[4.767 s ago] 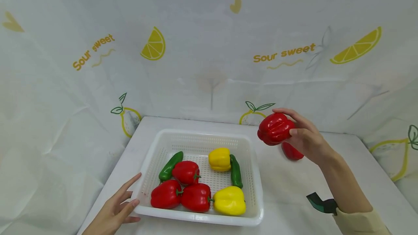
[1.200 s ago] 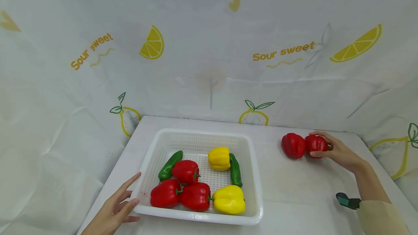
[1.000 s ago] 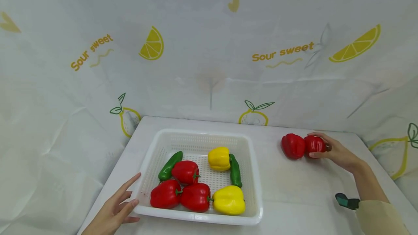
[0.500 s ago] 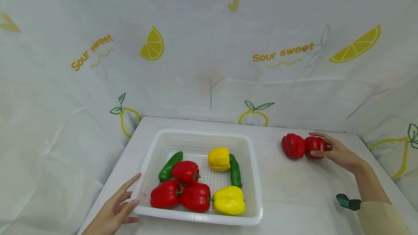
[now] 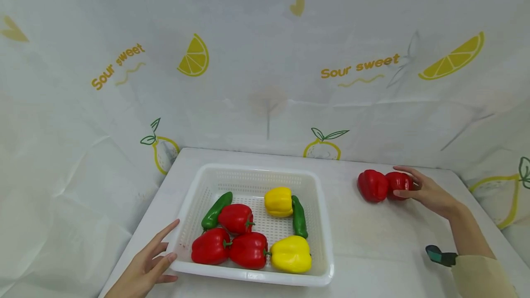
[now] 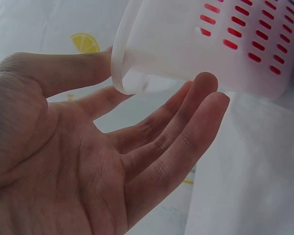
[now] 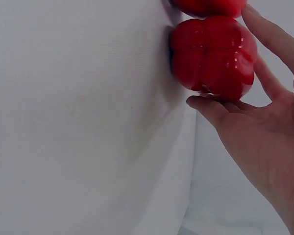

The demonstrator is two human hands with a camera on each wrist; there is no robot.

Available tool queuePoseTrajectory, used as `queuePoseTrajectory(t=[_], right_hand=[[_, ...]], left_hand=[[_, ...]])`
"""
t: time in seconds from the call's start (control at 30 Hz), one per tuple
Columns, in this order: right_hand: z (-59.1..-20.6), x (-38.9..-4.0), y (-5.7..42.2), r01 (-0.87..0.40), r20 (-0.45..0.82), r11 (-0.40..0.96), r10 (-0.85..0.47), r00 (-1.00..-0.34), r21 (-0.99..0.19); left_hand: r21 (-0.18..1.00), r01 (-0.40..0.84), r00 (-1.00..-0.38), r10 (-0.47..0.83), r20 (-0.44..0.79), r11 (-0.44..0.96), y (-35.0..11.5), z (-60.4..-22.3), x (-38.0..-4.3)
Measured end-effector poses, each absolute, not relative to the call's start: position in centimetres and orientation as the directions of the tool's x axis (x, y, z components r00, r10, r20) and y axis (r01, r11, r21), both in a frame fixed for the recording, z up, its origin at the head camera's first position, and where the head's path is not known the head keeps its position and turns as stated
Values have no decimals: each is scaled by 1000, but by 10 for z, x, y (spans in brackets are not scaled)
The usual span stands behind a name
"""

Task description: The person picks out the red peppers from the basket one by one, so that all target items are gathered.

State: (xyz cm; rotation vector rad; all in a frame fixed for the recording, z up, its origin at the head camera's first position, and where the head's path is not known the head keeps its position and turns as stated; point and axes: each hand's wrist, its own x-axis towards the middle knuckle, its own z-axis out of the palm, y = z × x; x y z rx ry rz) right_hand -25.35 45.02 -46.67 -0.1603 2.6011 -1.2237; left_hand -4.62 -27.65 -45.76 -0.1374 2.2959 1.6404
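In the head view, my right hand [image 5: 432,197] holds a red bell pepper [image 5: 399,185] on the table, its thumb and fingers around the near and far sides. This pepper touches a second red bell pepper [image 5: 372,186] to its left. The right wrist view shows the held pepper [image 7: 213,58] with the thumb against it. My left hand [image 5: 142,266] is at the left edge of a white plastic basket [image 5: 325,238]. Its fingers are extended; in the left wrist view, the thumb touches the basket rim [image 6: 118,63] and the palm holds nothing.
Inside the basket lie several red bell peppers [image 5: 210,246], a yellow bell pepper [image 5: 291,254] at the front, another yellow pepper [image 5: 278,202] farther back, and two green chili peppers [image 5: 299,217]. A lemon-print sheet [image 5: 265,68] hangs behind the white table [image 5: 372,270].
Since the oldest frame, my right hand has brought the red bell pepper down and right, onto the table beside the other one. Over the last second it shifts only slightly. The left hand stays put.
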Motion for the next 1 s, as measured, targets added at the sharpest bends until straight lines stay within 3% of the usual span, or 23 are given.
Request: queuePoseTrajectory(t=[0.47,1.0], right_hand=[[-427,-252,447,-79,-101,702,-211,-972,-708],[-384,-243,379,-237,17,617,-341,-940,-750]], left_hand=[[911,-255,-943,125,-308,324,-278,-457,-47],[898,-262,-944,97,-314,355,-275,-455,-46]])
